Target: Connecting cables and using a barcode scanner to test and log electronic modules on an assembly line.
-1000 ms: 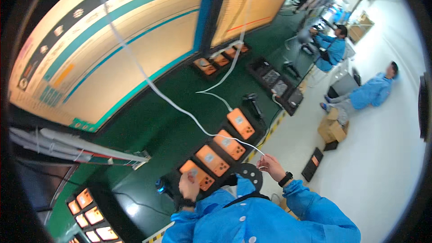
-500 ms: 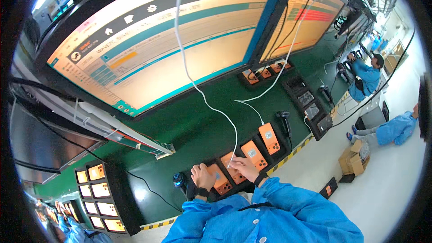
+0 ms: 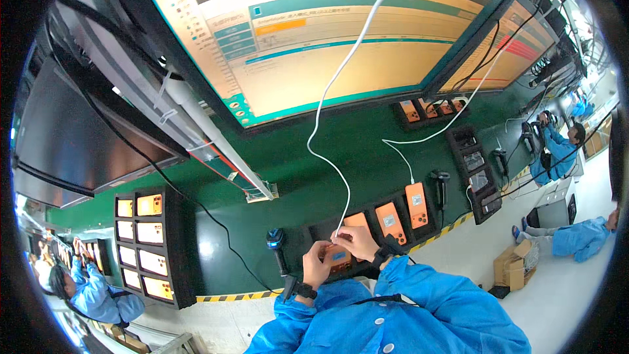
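My left hand [image 3: 316,265] is closed on an orange phone [image 3: 339,259], held in front of my body over the near end of a black tray [image 3: 320,231]. Fingers of my right hand [image 3: 358,243] pinch the end of a white cable [image 3: 345,187] at the phone's upper edge. Whether the plug sits in the port is hidden by the fingers. Beside my right hand, an orange phone [image 3: 356,220] lies partly covered in the tray. Further right are a second phone [image 3: 390,222] and a third phone [image 3: 417,204], the third with a white cable at its top.
A handheld scanner [image 3: 276,241] stands left of my hands, another scanner [image 3: 441,187] to the right. A black rack of phones [image 3: 171,249] is at the left. Large monitors [image 3: 341,72] stand behind the green bench [image 3: 282,177]. Co-workers in blue sit or stand at both sides.
My left hand has lifted the phone out of the tray's left slot. My right hand has brought the cable end to it. The view has shifted left.
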### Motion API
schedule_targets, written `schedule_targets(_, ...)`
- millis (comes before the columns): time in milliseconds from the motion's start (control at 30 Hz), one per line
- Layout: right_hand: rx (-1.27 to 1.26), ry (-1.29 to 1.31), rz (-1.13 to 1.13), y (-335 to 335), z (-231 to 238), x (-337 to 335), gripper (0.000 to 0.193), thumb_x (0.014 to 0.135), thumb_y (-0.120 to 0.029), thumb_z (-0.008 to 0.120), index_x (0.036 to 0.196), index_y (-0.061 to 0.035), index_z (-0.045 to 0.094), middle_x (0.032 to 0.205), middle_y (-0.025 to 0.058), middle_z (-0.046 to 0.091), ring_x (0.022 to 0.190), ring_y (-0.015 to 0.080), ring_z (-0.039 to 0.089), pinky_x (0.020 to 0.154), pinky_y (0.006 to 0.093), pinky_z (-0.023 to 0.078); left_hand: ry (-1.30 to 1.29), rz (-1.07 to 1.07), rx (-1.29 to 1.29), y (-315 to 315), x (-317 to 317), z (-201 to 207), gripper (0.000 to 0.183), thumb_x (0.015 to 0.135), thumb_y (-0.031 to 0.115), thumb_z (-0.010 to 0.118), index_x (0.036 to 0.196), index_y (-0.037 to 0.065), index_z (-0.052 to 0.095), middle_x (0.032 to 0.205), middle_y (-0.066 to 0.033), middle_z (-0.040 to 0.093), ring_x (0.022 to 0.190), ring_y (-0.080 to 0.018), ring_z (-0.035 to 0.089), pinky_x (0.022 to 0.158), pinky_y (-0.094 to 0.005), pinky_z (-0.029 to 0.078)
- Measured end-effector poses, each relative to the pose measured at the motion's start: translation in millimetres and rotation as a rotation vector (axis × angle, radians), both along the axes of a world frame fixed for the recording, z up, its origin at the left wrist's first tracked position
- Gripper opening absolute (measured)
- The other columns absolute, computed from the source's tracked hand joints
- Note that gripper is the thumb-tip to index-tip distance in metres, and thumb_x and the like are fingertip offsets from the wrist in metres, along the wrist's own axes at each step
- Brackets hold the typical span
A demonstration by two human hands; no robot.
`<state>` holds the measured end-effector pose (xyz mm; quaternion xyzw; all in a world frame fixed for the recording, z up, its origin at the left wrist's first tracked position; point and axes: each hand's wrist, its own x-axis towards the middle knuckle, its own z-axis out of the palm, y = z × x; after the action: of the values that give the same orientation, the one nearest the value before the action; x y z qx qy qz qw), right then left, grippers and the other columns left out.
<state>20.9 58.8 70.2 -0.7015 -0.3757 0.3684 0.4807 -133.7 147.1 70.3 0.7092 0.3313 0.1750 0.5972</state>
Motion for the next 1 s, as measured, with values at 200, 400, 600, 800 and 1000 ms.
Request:
schedule_targets(200,-0.034,-0.310,0.173,1.5,32.9,6.1,0.021,0.088,-0.027,0.063,0.091,-0.0078,0.069,0.088,0.0111,0.067,0.084,0.0313,0.065,0.074,0.0405,0.051,-0.024,0.022,0.077,-2.3,2.0,17.0,0.014,0.083,0.003,0.064,0.097,0.001,0.064,0.079,-0.0135,0.068,0.070,-0.0213,0.068,0.065,-0.0316,0.053)
schedule_targets(400,-0.029,-0.370,0.123,-5.7,36.4,0.7,0.025,0.087,-0.032,0.063,0.090,-0.0087,0.070,0.090,0.0096,0.066,0.084,0.0304,0.064,0.073,0.0401,0.050,-0.036,0.038,0.147,-4.5,1.0,10.4,0.012,0.084,0.008,0.067,0.095,0.003,0.066,0.076,-0.0119,0.067,0.063,-0.0185,0.063,0.060,-0.0306,0.050)
schedule_targets(600,0.090,-0.449,-0.008,-19.0,10.6,3.9,0.044,0.085,-0.031,0.068,0.120,-0.0061,0.060,0.115,0.0176,0.062,0.105,0.0351,0.060,0.092,0.0410,0.047,0.055,0.058,0.101,1.7,7.6,-0.4,0.015,0.082,0.011,0.069,0.094,0.003,0.068,0.079,-0.0120,0.068,0.071,-0.0189,0.067,0.066,-0.0315,0.052)
schedule_targets(800,-0.118,-0.586,-0.685,-95.5,-90.3,31.2,0.065,0.081,-0.023,0.073,0.132,0.0018,0.042,0.119,0.0222,0.052,0.106,0.0349,0.055,0.092,0.0414,0.045,0.116,0.204,0.279,39.0,53.4,-53.3,0.019,0.075,0.006,0.065,0.094,0.004,0.068,0.084,-0.0160,0.070,0.077,-0.0262,0.070,0.070,-0.0351,0.055)
schedule_targets(1000,-0.480,-0.663,-0.975,-142.1,-68.1,65.6,0.076,0.074,-0.025,0.074,0.135,0.0018,0.038,0.133,0.0240,0.044,0.124,0.0423,0.040,0.106,0.0491,0.032,0.203,0.115,0.353,68.9,55.2,-56.5,0.036,0.072,0.012,0.067,0.107,0.004,0.066,0.114,-0.0219,0.064,0.113,-0.0385,0.058,0.096,-0.0454,0.045)
